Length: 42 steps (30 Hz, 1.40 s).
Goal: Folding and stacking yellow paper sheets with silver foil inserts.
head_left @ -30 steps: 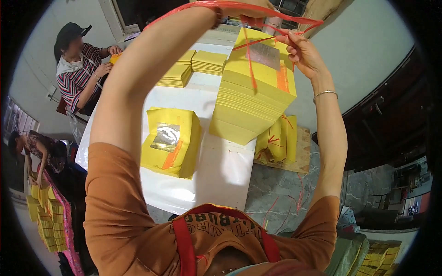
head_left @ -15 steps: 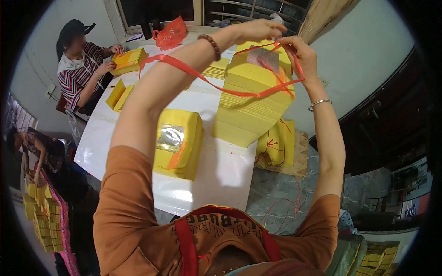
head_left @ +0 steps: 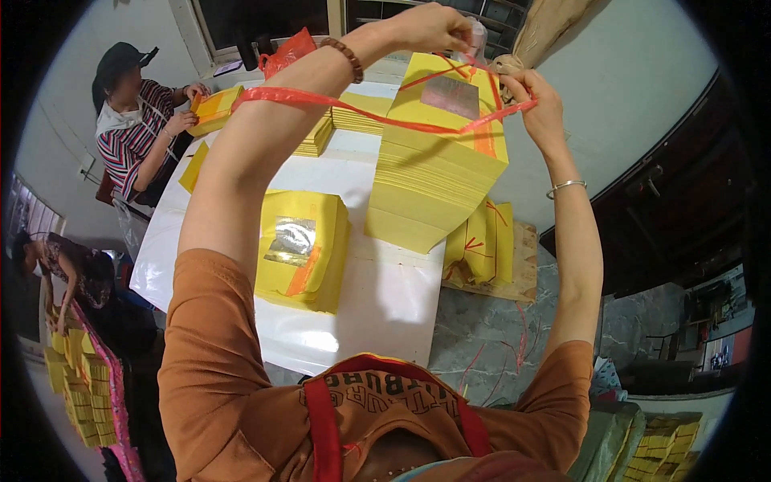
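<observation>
If the red ribbon (head_left: 289, 95), which crosses your left forearm (head_left: 249, 169), catches there, a sudden pull may shift the tall yellow stack (head_left: 438, 173) on the tabletop (head_left: 385, 317). The stack's top lies near both hands: your right hand (head_left: 540, 100) has its fingers closed on the ribbon; whether your left hand (head_left: 438, 28) grips it, I cannot tell.
</observation>
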Each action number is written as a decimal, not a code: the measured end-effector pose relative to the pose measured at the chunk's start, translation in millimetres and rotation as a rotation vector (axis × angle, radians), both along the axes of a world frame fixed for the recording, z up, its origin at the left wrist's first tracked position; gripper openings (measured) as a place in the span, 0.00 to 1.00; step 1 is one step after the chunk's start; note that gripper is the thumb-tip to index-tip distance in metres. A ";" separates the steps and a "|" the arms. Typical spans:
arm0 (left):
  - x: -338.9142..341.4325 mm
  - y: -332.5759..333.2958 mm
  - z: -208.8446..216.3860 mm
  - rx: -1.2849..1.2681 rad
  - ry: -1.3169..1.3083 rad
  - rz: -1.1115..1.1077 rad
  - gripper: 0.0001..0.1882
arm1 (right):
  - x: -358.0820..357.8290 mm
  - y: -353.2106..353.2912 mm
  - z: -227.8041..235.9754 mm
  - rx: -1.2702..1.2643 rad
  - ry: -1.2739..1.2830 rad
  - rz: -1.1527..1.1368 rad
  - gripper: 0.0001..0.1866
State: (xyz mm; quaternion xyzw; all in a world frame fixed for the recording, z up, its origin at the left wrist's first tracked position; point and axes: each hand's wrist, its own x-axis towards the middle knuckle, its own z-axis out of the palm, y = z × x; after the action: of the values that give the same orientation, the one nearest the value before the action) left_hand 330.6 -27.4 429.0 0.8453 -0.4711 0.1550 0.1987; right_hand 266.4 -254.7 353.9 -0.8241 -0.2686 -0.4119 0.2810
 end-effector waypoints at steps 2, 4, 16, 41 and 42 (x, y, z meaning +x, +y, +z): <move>5.1 19.4 3.4 0.249 -0.079 0.134 0.16 | -1.6 -5.2 -11.9 -0.114 0.147 -0.088 0.11; 7.1 28.8 -10.8 0.181 -0.107 0.166 0.12 | -4.5 -13.7 -24.9 -0.162 0.215 -0.085 0.13; 19.9 48.5 -89.3 0.000 0.132 0.374 0.09 | 5.6 -26.1 -39.2 0.292 0.785 0.271 0.22; -43.0 -5.3 -9.4 -0.059 0.665 0.257 0.32 | 17.8 38.8 -31.1 0.070 0.730 0.295 0.11; -32.9 -1.8 -15.2 0.065 0.700 0.282 0.37 | 18.6 44.4 -31.4 0.078 0.724 0.357 0.11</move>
State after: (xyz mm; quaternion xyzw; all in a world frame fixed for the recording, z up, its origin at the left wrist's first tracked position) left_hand 297.7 -29.2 413.8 0.9096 -0.2582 -0.1326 0.2975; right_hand 284.9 -210.3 322.5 -0.8452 -0.2752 -0.0498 0.4555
